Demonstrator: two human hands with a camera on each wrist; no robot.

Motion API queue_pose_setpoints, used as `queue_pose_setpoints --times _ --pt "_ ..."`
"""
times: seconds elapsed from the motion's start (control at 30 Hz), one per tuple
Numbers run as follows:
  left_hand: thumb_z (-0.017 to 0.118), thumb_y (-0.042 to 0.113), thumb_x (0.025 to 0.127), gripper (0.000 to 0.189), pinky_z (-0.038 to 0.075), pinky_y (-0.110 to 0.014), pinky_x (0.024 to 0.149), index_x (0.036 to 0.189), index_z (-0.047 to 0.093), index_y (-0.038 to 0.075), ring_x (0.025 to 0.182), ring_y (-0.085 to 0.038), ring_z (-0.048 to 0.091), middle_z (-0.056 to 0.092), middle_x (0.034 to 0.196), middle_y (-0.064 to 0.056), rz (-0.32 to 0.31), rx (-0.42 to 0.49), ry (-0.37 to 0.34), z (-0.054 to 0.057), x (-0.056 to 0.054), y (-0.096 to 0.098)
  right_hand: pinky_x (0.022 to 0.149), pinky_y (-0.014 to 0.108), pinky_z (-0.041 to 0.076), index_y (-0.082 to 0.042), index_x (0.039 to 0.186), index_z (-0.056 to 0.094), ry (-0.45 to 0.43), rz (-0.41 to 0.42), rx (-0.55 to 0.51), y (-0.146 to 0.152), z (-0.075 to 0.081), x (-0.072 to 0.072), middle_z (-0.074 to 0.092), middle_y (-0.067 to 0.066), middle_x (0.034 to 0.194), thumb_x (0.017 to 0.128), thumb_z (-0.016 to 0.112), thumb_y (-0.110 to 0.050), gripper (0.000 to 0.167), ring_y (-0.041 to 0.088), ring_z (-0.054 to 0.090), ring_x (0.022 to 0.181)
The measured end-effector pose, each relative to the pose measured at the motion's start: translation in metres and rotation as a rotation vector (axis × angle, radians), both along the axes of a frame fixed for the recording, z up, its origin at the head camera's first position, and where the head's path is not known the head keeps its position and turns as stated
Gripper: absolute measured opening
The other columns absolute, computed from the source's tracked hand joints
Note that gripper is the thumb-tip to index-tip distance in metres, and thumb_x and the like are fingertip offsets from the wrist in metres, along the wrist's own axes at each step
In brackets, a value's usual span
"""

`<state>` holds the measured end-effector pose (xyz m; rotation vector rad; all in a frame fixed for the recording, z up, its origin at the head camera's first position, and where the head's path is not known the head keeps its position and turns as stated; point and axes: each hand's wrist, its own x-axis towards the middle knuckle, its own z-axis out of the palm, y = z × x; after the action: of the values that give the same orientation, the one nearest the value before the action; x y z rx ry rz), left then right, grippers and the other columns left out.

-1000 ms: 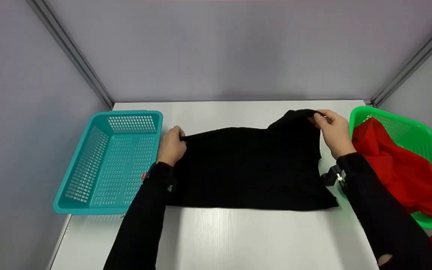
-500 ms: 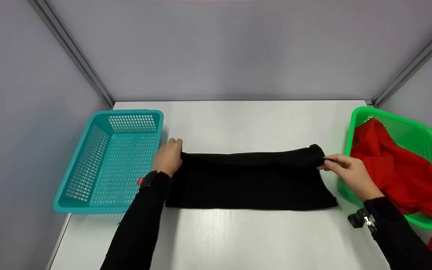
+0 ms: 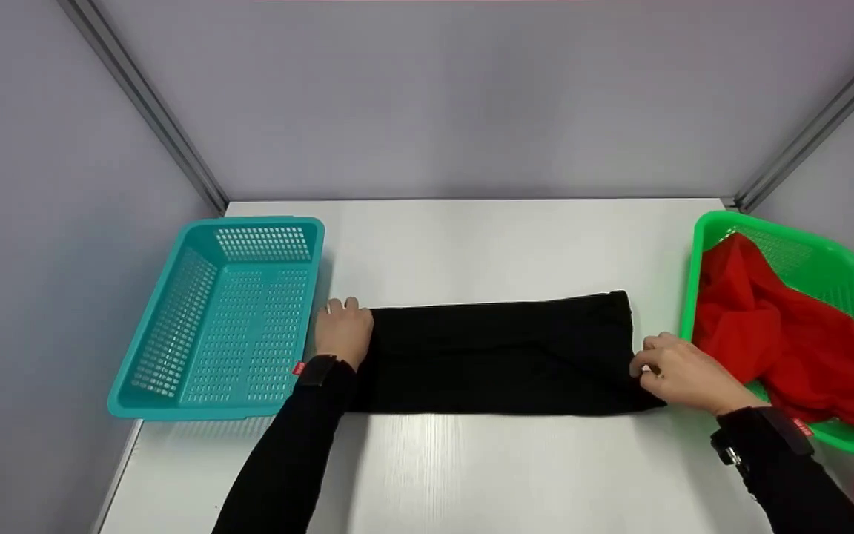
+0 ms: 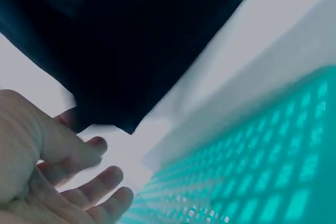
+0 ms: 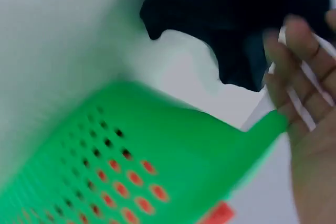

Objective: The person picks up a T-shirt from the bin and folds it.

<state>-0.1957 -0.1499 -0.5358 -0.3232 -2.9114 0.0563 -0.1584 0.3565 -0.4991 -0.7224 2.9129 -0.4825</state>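
A black cloth (image 3: 501, 356), folded into a long strip, lies across the white table. At its left end is my left hand (image 3: 345, 332). In the left wrist view the fingers (image 4: 100, 184) are loose and apart, one partly behind the dark cloth beside its hanging corner. Over by the cloth's right end is my right hand (image 3: 683, 374), its fingers loosely bent at the edge in the head view. The right wrist view shows those fingers (image 5: 310, 72) spread and slightly blurred, overlapping the cloth (image 5: 236, 14), with no pinch on it.
A teal basket (image 3: 316, 297) with nothing inside stands left of the cloth, close to my left hand. On the right, a green basket (image 3: 853, 274) holds a red cloth (image 3: 790, 334) that spills over its front rim. Grey panels (image 3: 471, 104) enclose the table (image 3: 471, 475).
The cloth's far edge has come down towards me, folding it into a narrower strip. Both hands moved nearer with it, and the right hand's pinch on the edge has loosened.
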Motion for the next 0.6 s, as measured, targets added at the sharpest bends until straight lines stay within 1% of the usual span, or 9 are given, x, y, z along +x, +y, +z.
queue_pose_setpoints --times 0.07,0.1,0.17,0.2,0.27,0.33,0.43,0.5,0.6 --pt "0.063 0.000 0.094 0.009 0.055 -0.052 0.085 0.096 0.072 0.001 0.101 -0.039 0.063 0.066 0.102 -0.018 -0.075 0.005 -0.027 -0.005 0.002 0.005 0.075 0.037 0.050 -0.011 0.090 0.077 0.021 -0.019 0.031 -0.009 -0.003 -0.003 0.061 -0.004 0.086 0.085 0.059 -0.003 0.021 0.018 0.056 0.084" --pt "0.063 0.001 0.095 0.012 0.054 -0.052 0.090 0.104 0.071 0.002 0.108 -0.039 0.062 0.066 0.111 -0.018 -0.121 0.017 -0.057 -0.008 0.003 0.007 0.077 0.038 0.051 -0.008 0.095 0.077 0.024 -0.039 0.023 -0.014 -0.006 -0.004 0.063 -0.001 0.089 0.087 0.059 -0.004 0.020 0.021 0.058 0.086" --pt "0.063 0.006 0.098 0.024 0.050 -0.053 0.099 0.122 0.067 0.005 0.123 -0.040 0.057 0.061 0.130 -0.018 -0.191 0.063 -0.147 -0.013 0.007 0.012 0.087 0.046 0.053 -0.003 0.113 0.073 0.023 -0.070 -0.014 -0.025 -0.014 -0.009 0.067 0.009 0.104 0.093 0.061 -0.006 0.023 0.030 0.063 0.098" --pt "0.063 0.009 0.099 0.031 0.048 -0.055 0.103 0.130 0.063 0.007 0.130 -0.041 0.053 0.057 0.139 -0.018 -0.208 0.090 -0.205 -0.016 0.010 0.013 0.092 0.050 0.052 -0.001 0.124 0.068 0.013 -0.083 -0.034 -0.031 -0.019 -0.011 0.066 0.015 0.114 0.096 0.062 -0.009 0.030 0.035 0.062 0.107" --pt "0.062 0.015 0.102 0.041 0.043 -0.058 0.108 0.143 0.057 0.011 0.139 -0.044 0.045 0.047 0.152 -0.017 -0.201 0.135 -0.305 -0.019 0.016 0.015 0.102 0.057 0.046 0.001 0.144 0.053 -0.010 -0.098 -0.060 -0.044 -0.031 -0.016 0.058 0.023 0.136 0.099 0.065 -0.014 0.049 0.044 0.055 0.124" --pt "0.063 0.020 0.102 0.049 0.040 -0.060 0.111 0.149 0.051 0.014 0.143 -0.046 0.039 0.041 0.158 -0.017 -0.169 0.171 -0.368 -0.021 0.021 0.016 0.104 0.062 0.043 0.001 0.154 0.039 -0.024 -0.120 -0.061 -0.055 -0.043 -0.020 0.050 0.029 0.144 0.100 0.066 -0.018 0.063 0.050 0.049 0.129" --pt "0.064 0.023 0.102 0.054 0.034 -0.062 0.114 0.153 0.047 0.015 0.146 -0.047 0.033 0.035 0.162 -0.015 -0.142 0.205 -0.421 -0.022 0.025 0.016 0.097 0.064 0.042 0.000 0.155 0.037 -0.015 -0.187 -0.013 -0.068 -0.055 -0.025 0.051 0.031 0.138 0.097 0.071 -0.020 0.071 0.052 0.048 0.122" --pt "0.063 0.024 0.102 0.055 0.032 -0.062 0.116 0.154 0.046 0.016 0.148 -0.047 0.031 0.034 0.163 -0.015 -0.142 0.228 -0.434 -0.025 0.025 0.015 0.090 0.063 0.039 0.001 0.150 0.044 -0.026 -0.233 0.016 -0.073 -0.058 -0.029 0.056 0.030 0.128 0.095 0.072 -0.019 0.065 0.051 0.049 0.115" --pt "0.064 0.024 0.102 0.055 0.030 -0.063 0.116 0.154 0.046 0.017 0.149 -0.047 0.029 0.032 0.164 -0.014 -0.136 0.247 -0.445 -0.028 0.025 0.015 0.085 0.060 0.037 0.002 0.133 0.059 -0.013 -0.272 0.020 -0.077 -0.060 -0.034 0.059 0.025 0.115 0.092 0.074 -0.014 0.047 0.046 0.051 0.109"
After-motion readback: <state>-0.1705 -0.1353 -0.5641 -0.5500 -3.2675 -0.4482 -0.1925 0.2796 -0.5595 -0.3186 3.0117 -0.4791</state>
